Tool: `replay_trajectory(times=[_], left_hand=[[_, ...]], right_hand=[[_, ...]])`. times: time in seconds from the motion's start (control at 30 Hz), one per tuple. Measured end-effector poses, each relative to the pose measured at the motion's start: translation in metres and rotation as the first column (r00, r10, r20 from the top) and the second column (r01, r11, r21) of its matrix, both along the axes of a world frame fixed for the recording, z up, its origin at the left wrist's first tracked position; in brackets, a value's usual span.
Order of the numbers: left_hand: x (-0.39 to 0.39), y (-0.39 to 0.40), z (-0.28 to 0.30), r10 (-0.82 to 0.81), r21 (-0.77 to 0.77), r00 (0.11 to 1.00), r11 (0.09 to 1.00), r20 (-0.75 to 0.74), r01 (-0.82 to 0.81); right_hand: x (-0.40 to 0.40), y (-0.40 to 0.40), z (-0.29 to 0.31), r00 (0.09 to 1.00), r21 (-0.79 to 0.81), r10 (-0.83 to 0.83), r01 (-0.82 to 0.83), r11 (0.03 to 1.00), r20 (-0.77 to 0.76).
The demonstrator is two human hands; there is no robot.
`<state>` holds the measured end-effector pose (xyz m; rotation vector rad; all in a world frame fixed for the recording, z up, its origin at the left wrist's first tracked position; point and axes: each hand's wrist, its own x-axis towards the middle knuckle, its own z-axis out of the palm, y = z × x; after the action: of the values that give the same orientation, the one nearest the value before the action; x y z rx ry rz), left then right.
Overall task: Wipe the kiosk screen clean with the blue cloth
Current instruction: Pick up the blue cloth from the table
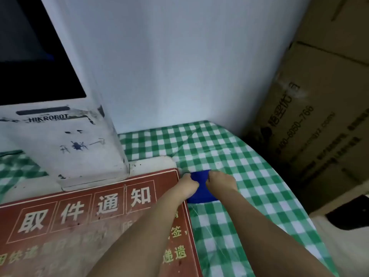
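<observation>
The blue cloth (200, 188) lies on the green checked tablecloth, right of the red sign. My left hand (187, 184) grips its left edge and my right hand (220, 181) grips its right edge, both with fingers closed on the fabric. The white kiosk (65, 140) stands at the left. Its dark screen (30, 62) fills the upper left corner, well above and left of both hands. Scuffs and ink marks show on the kiosk's white body below the screen.
A red sign (79, 216) with white characters lies flat in front of the kiosk. The green checked tablecloth (239, 166) curves off at the right. Stacked cardboard boxes (319, 116) stand to the right. A pale wall (179, 56) is behind.
</observation>
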<state>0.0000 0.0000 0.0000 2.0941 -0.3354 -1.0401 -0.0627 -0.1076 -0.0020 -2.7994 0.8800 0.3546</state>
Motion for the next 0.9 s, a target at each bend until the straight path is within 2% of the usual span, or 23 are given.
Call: replay_trajectory(times=[0.17, 0.3, 0.37, 0.43, 0.5, 0.67, 0.8, 0.9], left_hand=[[-0.008, -0.011, -0.013, -0.032, 0.039, 0.997, 0.999, -0.071, 0.035], [-0.015, -0.01, -0.019, 0.013, 0.078, 0.986, 0.997, -0.165, 0.0], [-0.014, -0.011, -0.021, 0.041, 0.084, 0.978, 0.996, -0.204, -0.024], [-0.011, -0.011, -0.02, 0.072, 0.084, 0.969, 0.995, -0.235, -0.054], [-0.01, -0.01, -0.019, 0.099, 0.081, 0.96, 0.993, -0.261, -0.08], [-0.008, -0.005, -0.009, 0.102, 0.1, 0.954, 0.992, -0.283, -0.076], [-0.005, 0.003, 0.007, 0.099, 0.08, 0.965, 0.993, -0.244, -0.082], [-0.001, 0.012, 0.022, 0.109, 0.076, 0.982, 0.992, -0.154, -0.099]], right_hand=[[-0.002, -0.005, -0.03, 0.995, 0.085, -0.064, 0.07, 0.994, -0.074], [-0.003, -0.005, -0.044, 0.979, 0.195, -0.2, 0.204, 0.959, -0.042], [0.001, -0.006, -0.046, 0.947, 0.324, -0.321, 0.303, 0.896, 0.002], [0.006, -0.01, -0.047, 0.875, 0.492, -0.484, 0.411, 0.767, 0.024], [0.009, -0.011, -0.045, 0.839, 0.591, -0.544, 0.436, 0.679, 0.006], [0.013, -0.007, -0.043, 0.901, 0.554, -0.429, 0.326, 0.766, 0.064], [0.016, -0.001, -0.023, 0.882, 0.544, -0.421, 0.252, 0.8, 0.21], [0.018, 0.002, 0.001, 0.875, 0.595, -0.415, 0.198, 0.779, 0.251]])
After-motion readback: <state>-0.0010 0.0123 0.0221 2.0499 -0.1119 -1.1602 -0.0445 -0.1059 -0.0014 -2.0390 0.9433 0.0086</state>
